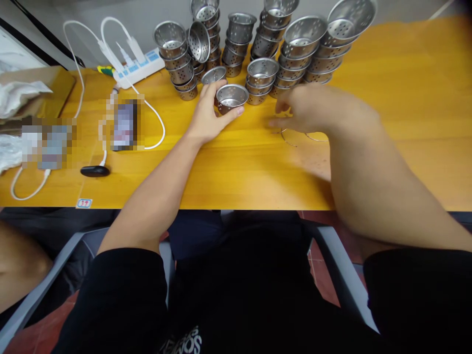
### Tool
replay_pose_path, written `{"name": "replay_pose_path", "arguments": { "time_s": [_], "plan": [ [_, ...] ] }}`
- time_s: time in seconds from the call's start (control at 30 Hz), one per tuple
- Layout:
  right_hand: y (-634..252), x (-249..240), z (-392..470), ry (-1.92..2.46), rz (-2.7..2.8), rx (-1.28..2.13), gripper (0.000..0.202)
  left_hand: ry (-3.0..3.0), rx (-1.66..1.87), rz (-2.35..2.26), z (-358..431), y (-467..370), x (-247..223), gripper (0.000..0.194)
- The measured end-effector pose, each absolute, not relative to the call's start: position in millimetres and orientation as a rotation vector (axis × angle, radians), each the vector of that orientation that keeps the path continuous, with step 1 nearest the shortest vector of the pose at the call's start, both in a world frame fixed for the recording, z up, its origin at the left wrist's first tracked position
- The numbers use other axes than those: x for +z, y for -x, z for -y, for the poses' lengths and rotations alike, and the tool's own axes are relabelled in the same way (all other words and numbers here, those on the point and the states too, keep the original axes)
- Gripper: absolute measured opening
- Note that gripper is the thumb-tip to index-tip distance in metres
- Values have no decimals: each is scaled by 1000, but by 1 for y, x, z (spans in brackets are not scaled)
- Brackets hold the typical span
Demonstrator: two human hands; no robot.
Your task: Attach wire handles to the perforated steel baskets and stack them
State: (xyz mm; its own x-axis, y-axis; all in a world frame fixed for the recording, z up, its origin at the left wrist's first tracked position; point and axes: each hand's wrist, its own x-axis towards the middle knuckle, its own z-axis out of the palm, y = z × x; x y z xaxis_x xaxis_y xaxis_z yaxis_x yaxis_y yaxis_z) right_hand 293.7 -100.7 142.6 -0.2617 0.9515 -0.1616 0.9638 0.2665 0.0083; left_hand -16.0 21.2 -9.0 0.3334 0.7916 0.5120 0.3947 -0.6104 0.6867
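My left hand point(212, 110) is closed around a small perforated metal cup point(231, 100), fingers behind it and thumb along its front. The cup stands upright, mouth up, at the table's surface. Directly behind it, partly covered by my fingers, is another perforated cup point(214, 74). My right hand point(308, 108) hovers over the table to the right, somewhat blurred, its fingers bent but apart with nothing visible between them. Thin curved wires point(315, 137) lie on the table beneath and beside it. A short stack of cups point(261, 78) stands between my hands.
Several taller stacks of perforated cups point(306, 44) line the wall, one cup point(199, 42) tilted sideways among them. At left are a white power strip point(142, 69) with cables, a blurred-out phone point(124, 125), a black oval object point(95, 171) and a cardboard box point(61, 91).
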Motion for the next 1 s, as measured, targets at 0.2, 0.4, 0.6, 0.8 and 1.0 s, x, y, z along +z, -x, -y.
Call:
{"name": "replay_pose_path", "arguments": {
  "time_s": [0.2,0.4,0.6,0.8,1.0],
  "plan": [
    [-269,142,118,-1744,-2884,-530,51,-2127,1171,-968,-35,16,-21,104],
    [-264,132,115,-1822,-2897,-585,57,-2177,1119,-827,-16,11,-8,98],
    [-263,119,102,-1917,-3108,-461,45,-2094,1155,-836,-11,5,-3,96],
    [-267,129,109,-1953,-3026,-335,44,-2042,1109,-956,-15,9,-3,94],
    [-260,137,112,-1781,-2822,-332,58,-2097,1144,-1023,-23,8,-13,85]
  ]
}}
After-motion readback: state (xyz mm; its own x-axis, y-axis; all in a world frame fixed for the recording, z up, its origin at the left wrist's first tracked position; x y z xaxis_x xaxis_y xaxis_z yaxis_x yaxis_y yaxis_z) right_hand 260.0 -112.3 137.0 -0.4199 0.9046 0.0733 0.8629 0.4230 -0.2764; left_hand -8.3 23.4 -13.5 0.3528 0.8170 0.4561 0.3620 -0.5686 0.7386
